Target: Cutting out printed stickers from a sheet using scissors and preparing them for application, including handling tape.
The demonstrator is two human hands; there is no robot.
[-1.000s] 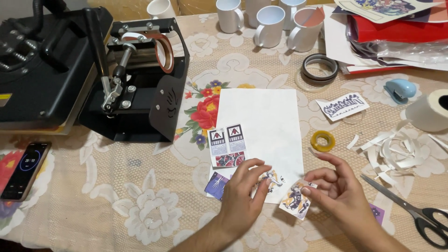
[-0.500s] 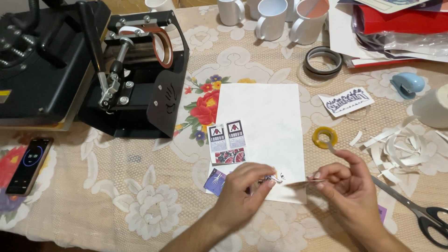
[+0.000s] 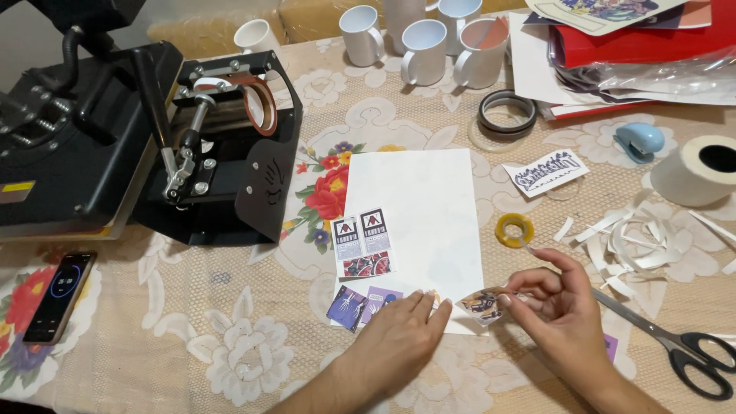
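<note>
one head-worn view; looks steeply down, close over the table [image 3: 230, 337]; facing forward across it

**A lace-covered bench under warm light**

The bench [image 3: 192, 337] is covered by a cream lace cloth, under which red and purple flowers are printed. Taking the black heat press [image 3: 69, 146] at the far left as the landmark, a strip of pale grey wall [image 3: 31, 34] is seen just behind it. To its right, along the far edge, a yellowish padded seat back [image 3: 199, 27] is seen. Even, warm light is cast; shadows are soft.
</note>
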